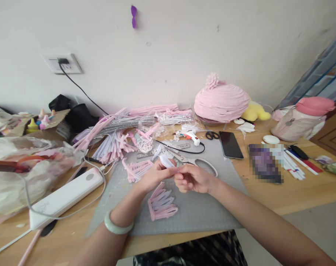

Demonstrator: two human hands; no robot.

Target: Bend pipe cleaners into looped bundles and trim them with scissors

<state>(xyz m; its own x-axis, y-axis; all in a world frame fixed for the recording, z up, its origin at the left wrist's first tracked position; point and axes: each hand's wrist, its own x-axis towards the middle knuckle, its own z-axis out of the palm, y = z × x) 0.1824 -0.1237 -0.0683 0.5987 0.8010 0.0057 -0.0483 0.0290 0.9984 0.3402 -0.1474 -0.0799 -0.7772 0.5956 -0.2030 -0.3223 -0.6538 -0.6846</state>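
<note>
My left hand (160, 174) is closed on a looped, pale white-lavender pipe cleaner (165, 162), which shows above the fingers. My right hand (194, 179) is closed in a pinch, its fingertips meeting the left thumb; what lies between them is hidden. Under my hands is a grey cutting mat (206, 210). Nearest me on it lies a comb-like piece of pink and lavender pipe cleaner loops (162, 203). Another pink and lavender piece (137, 170) lies left of my left hand. Large scissors (205, 165) rest just behind my hands, partly covered.
Behind the mat are pipe cleaner bundles (115, 146) and a white glue gun (194, 137). A pink wrapped dome (222, 101) stands by the wall. Right are a phone (231, 145) and a pink-lidded jug (298, 118). Left are a white power strip (67, 197) and plastic bags (46, 177).
</note>
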